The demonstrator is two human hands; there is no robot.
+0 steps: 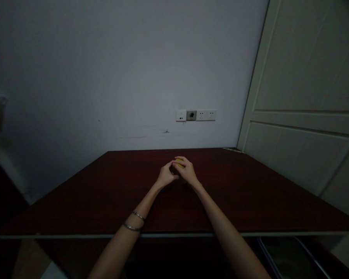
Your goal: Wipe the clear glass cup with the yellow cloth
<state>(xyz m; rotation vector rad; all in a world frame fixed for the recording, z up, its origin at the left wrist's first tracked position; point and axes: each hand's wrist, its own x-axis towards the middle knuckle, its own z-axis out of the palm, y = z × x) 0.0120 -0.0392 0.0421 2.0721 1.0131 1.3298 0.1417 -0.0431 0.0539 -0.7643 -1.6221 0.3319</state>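
Both my hands meet over the middle of a dark red-brown table (104,193). My left hand (164,176) and my right hand (186,170) are curled round a small object (178,162) with a yellow top, of which only a sliver shows between the fingers. A darker part of it sits between the two hands, too dim to make out. My left forearm wears two thin metal bangles (135,221). The room is dim.
A pale wall stands behind the table with a row of power sockets (196,115). A white panelled door (305,116) runs along the table's right side. The table's near edge (174,235) has a light trim.
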